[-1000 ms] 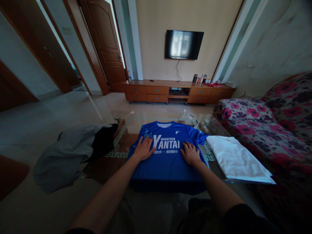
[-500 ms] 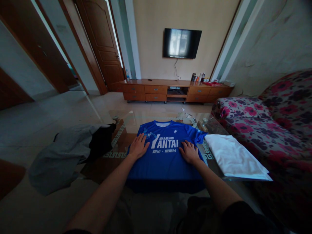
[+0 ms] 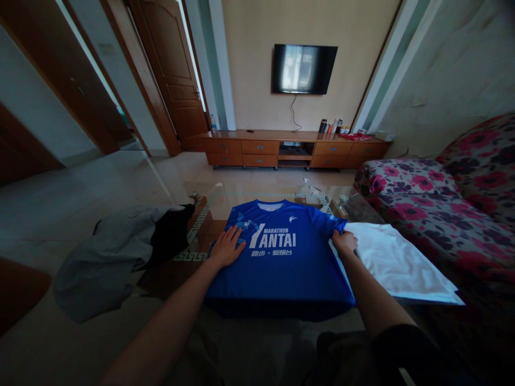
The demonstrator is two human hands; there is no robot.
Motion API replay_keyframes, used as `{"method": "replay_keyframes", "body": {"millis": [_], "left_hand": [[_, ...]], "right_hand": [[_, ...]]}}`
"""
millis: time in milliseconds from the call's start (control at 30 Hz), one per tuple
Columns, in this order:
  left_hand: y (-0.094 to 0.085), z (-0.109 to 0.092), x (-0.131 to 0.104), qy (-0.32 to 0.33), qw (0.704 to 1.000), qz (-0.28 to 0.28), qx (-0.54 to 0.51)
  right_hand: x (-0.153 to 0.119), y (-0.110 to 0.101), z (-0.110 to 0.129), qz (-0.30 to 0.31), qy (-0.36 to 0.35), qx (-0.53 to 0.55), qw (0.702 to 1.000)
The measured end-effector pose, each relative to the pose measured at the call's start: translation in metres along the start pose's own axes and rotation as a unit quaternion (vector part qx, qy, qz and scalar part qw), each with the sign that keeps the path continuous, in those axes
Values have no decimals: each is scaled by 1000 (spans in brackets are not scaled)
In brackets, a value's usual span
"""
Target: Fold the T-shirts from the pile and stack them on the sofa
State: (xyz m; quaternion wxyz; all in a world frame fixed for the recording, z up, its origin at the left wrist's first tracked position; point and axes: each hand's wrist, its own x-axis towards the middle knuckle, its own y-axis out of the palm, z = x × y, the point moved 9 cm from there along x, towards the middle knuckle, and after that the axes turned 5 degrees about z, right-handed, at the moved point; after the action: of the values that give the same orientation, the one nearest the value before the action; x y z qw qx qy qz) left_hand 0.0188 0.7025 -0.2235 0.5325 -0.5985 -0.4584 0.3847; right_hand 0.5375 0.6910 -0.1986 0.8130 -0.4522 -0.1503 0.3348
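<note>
While left hand (image 3: 228,247) lies spread on blue shirt (image 3: 277,273) overhanging glass table (image 3: 201,231)'s near edge, right hand (image 3: 346,242) pinches sleeve (image 3: 337,224), good hold; likely light, soft, slippery.

The left arm (image 3: 169,319) reaches forward and inward, bare, to the left hand (image 3: 227,249), palm down, fingers (image 3: 233,234) extended ahead and thumb (image 3: 241,247) angled out to the right. The right arm (image 3: 372,292) slants in from the lower right; the right hand (image 3: 346,241) is closed, fingers curled in a grip. The hands are well apart, nearly level.
</note>
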Motion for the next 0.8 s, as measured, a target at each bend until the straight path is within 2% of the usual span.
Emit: {"method": "replay_keyframes", "body": {"millis": [267,567,700,800], "left_hand": [[3,15,-15,-2,1000,11,7],[-16,14,-12,-6,1000,-20,18],[-7,9,-9,1,1000,13,1],[-1,8,-9,0,999,32,-6]], "right_hand": [[4,12,-1,11,26,-32,999],[11,12,6,33,9,-13,999],[12,5,5,40,-8,5,999],[12,0,13,50,-52,46,996]]}}
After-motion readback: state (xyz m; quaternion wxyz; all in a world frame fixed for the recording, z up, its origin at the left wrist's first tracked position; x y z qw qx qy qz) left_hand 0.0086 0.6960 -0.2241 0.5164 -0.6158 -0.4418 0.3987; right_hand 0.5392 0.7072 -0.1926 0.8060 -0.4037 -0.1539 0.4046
